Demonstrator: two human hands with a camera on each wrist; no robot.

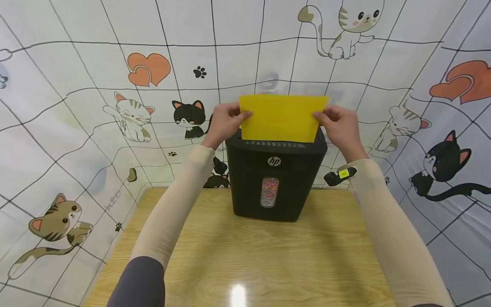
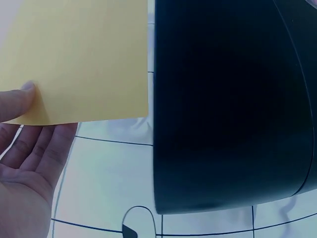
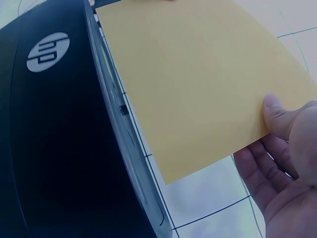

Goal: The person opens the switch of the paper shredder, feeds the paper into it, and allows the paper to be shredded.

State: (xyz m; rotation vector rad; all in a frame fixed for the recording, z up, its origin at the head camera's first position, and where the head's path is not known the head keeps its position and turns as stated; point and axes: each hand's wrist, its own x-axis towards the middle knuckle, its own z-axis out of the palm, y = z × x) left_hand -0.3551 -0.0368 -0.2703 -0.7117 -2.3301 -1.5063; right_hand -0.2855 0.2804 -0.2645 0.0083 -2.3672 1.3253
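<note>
A yellow sheet of paper (image 1: 283, 117) is held upright by its two side edges above a black HP paper shredder (image 1: 276, 183). My left hand (image 1: 226, 123) pinches the left edge, thumb on the near face and fingers behind. On the opposite edge my right hand (image 1: 340, 128) pinches it the same way. In both wrist views the lower edge of the paper (image 3: 198, 89) shows a gap from the shredder's top (image 3: 124, 119). The shredder's front has a clear window (image 1: 270, 192) with colourful shreds behind it.
The shredder stands at the back of a wooden table (image 1: 245, 251). Behind and beside the table hangs a white cloth (image 1: 238, 25) with grid lines and cartoon cats. A dark strapped device (image 1: 339, 175) sits at my right wrist.
</note>
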